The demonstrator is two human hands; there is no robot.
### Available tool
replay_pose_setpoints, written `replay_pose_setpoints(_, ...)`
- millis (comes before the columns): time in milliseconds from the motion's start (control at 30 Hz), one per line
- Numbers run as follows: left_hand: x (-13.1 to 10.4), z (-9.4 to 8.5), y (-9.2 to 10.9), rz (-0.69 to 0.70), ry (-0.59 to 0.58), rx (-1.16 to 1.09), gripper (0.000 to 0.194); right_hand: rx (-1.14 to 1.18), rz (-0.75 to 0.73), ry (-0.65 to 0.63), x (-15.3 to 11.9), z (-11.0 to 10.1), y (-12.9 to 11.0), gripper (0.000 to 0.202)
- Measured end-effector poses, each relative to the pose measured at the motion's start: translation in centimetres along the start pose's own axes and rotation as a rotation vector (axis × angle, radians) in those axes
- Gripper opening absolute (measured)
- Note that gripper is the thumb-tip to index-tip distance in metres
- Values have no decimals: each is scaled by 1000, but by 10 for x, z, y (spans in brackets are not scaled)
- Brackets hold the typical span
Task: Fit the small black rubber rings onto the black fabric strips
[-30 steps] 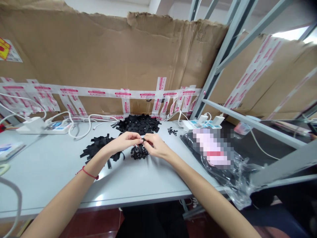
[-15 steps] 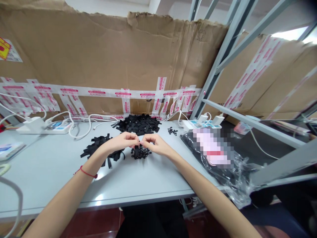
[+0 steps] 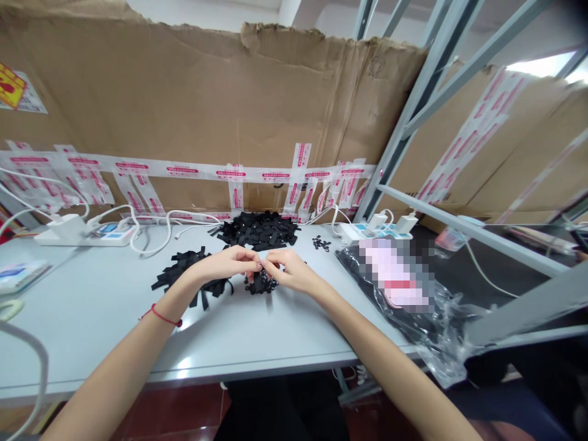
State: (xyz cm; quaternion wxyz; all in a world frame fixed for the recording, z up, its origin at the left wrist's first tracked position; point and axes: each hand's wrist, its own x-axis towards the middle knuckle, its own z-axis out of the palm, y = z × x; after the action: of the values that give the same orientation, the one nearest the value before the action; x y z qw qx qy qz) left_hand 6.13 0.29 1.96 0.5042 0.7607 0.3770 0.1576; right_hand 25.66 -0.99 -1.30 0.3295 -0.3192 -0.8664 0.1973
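My left hand and my right hand meet fingertip to fingertip above the table. A short black strip hangs from the left fingers, which pinch it. The right fingers are pinched closed at the same spot; whatever small piece they hold is hidden. Right below lies a heap of small black rings or buckles, partly covered by the hands. To the left, partly under my left wrist, is a loose pile of black strips. A bigger pile of black strips lies behind the hands.
A few small black parts lie right of the big pile. A blurred pink item rests on a black plastic bag. White power strips and cables line the cardboard wall. A metal frame stands at right.
Both hands stay pinched together above the ring heap, with small finger movements. The view has shifted slightly; the piles look the same.
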Motion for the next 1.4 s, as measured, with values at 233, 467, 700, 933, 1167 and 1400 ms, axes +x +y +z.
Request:
replay_pose_setpoints(233, 3, 5, 6, 56, 91, -29, 24, -117, -38, 71, 1, 6, 2, 33)
replay_pose_setpoints(467, 11, 11, -6, 51, 141, -260, 24, 7, 42, 75, 4, 6, 7, 29)
replay_pose_setpoints(700, 16, 19, -1, 0, 200, -570, 20, 240, 130, 173, 4, 7, 12, 29)
replay_pose_setpoints(933, 13, 18, 1, -120, 211, -368, 29, 352, 171, 57, 2, 7, 13, 27)
replay_pose_setpoints(1167, 7, 12, -1, -190, 119, -25, 29, 270, 254, -65, 1, 9, 14, 27)
replay_pose_setpoints(1400, 0, 1, 3, -197, 47, 159, 29, 174, 190, -171, 2, 5, 16, 28)
